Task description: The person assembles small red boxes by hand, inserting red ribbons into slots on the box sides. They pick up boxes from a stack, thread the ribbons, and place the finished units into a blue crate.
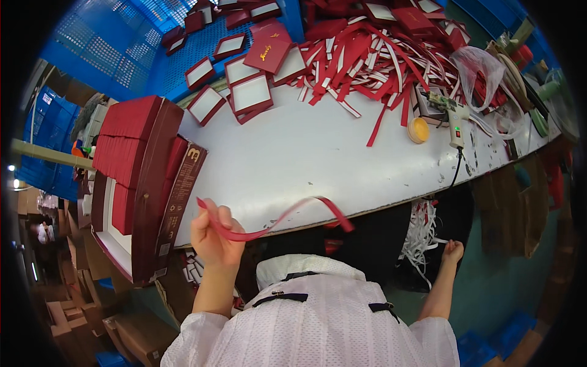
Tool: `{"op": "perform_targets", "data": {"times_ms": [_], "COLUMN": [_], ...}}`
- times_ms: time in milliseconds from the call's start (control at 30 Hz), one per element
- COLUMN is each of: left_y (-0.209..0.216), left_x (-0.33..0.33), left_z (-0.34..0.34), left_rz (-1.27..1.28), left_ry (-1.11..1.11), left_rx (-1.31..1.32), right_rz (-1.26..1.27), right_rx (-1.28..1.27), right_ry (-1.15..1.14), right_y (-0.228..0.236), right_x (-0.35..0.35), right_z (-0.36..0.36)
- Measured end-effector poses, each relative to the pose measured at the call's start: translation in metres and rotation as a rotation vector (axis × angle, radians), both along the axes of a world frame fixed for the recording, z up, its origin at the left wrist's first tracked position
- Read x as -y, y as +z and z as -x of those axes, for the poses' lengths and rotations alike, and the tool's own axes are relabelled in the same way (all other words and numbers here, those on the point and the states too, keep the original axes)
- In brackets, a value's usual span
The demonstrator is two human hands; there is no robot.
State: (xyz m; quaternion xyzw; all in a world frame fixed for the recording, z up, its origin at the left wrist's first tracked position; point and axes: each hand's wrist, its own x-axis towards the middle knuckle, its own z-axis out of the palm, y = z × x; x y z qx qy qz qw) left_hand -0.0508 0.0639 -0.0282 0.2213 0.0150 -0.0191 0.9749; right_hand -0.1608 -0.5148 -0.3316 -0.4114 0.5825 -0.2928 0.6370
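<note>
My left hand [219,238] is closed on a red ribbon strip [335,211] at the table's near edge. One short end sticks up past my fingers, and the long end curls off to the right. Low on the right, away from the table, my right hand [452,251] has its fingers pinched on a thin white strip [441,241]. Beside it, a tangle of white strips [420,229] lies against something black.
Red ribbon strips [379,61] pile up at the table's [275,156] back. Small red boxes [251,93] with white insides lie back left. A large dark-red box [150,147] packed with red pieces stands left. A corded glue gun [455,122] and round yellow container [418,130] sit right.
</note>
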Motion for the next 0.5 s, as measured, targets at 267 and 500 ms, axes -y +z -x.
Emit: {"op": "perform_targets", "data": {"times_ms": [267,500], "left_y": [0.045,0.045], "left_x": [0.077,0.090], "left_z": [-0.011,-0.042], "left_rz": [-0.558,-0.909], "left_ry": [-0.556,-0.529], "left_rx": [0.226,0.749], "right_rz": [1.266,1.386], "right_rx": [0.315,0.486], "right_ry": [1.108,1.268], "right_y": [0.321,0.349], "right_x": [-0.274,-0.301], "right_z": [-0.083,-0.085]}}
